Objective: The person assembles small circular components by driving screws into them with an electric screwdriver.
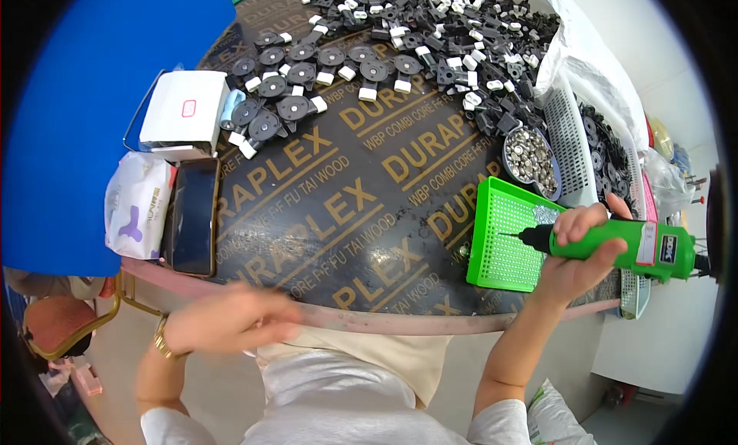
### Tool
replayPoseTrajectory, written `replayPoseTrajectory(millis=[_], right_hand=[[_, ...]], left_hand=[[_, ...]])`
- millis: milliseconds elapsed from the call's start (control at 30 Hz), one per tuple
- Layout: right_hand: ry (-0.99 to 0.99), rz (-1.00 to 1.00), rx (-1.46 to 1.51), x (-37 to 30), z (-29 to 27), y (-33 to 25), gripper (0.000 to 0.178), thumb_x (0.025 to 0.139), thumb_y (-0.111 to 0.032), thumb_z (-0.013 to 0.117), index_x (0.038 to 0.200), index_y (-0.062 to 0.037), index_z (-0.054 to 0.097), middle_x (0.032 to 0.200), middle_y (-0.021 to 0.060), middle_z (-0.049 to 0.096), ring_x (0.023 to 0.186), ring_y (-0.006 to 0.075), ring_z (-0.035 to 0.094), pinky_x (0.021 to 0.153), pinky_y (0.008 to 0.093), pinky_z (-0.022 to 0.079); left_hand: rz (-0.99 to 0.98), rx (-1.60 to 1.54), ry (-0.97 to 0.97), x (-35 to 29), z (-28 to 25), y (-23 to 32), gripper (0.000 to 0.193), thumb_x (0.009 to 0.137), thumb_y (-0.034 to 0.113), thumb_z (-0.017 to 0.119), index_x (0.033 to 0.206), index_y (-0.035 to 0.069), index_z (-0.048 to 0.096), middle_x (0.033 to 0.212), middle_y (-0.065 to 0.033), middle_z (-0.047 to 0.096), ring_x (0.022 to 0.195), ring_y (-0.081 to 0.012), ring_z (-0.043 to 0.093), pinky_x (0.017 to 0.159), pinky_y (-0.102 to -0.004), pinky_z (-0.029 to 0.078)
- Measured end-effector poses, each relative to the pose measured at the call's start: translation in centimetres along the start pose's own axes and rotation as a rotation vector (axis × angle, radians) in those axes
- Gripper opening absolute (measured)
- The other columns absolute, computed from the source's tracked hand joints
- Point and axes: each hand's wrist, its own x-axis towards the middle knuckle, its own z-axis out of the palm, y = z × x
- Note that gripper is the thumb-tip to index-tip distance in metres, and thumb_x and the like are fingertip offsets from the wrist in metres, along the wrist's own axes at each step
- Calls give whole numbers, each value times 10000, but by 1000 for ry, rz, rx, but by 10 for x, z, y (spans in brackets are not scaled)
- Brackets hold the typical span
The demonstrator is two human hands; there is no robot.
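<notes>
My right hand (578,249) grips a green and black electric screwdriver (626,249). The screwdriver lies nearly level, and its thin bit points left over a green perforated tray (480,249). Small shiny screws (544,214) lie in the tray's far right part, partly behind my hand. Over the table's front edge, my left hand (238,318) is smeared by motion, so its fingers are unclear; a gold watch (160,339) circles that wrist. Beyond, on the dark table, several round black parts with white tips (296,107) lie in a loose group.
A large heap of black and white parts (453,38) covers the back. At right stand a bowl of round metal pieces (530,161) and a white basket (569,137) beside more black discs (607,161). A phone (192,218), tissue pack (138,207) and white box (184,111) sit left.
</notes>
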Motion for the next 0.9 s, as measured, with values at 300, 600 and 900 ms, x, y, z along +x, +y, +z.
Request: replayPoseTrajectory(millis=[300, 600, 900], right_hand=[[22, -75, -94, 0, -2, -16, 682, 882, -549, 503, 1201, 41, 381, 613, 43, 459, 463, 112, 417, 430, 227, 381], [33, -73, -71, 9, 1, -15, 702, 878, -553, 505, 1218, 47, 372, 619, 43, 460, 465, 108, 421, 464, 237, 400], [-56, 30, 92, -1, 37, -10, 742, 820, -578, 575, 1211, 23, 388, 599, 48, 493, 432, 119, 439, 402, 232, 381]], left_hand=[[190, 1019, 778, 230, -80, 5, 258, 799, 188, 643, 960, -2, 573, 981, -135, 484, 924, -293, 501, 756, -401, 450], [191, 1272, 806, 275, -84, -9, 159, 753, 124, 573, 822, 29, 680, 1033, -70, 519, 983, -229, 464, 767, -342, 389], [474, 816, 489, 113, 39, 32, 258, 719, 122, 651, 927, -24, 606, 1088, -136, 550, 1065, -281, 519, 801, -365, 438]])
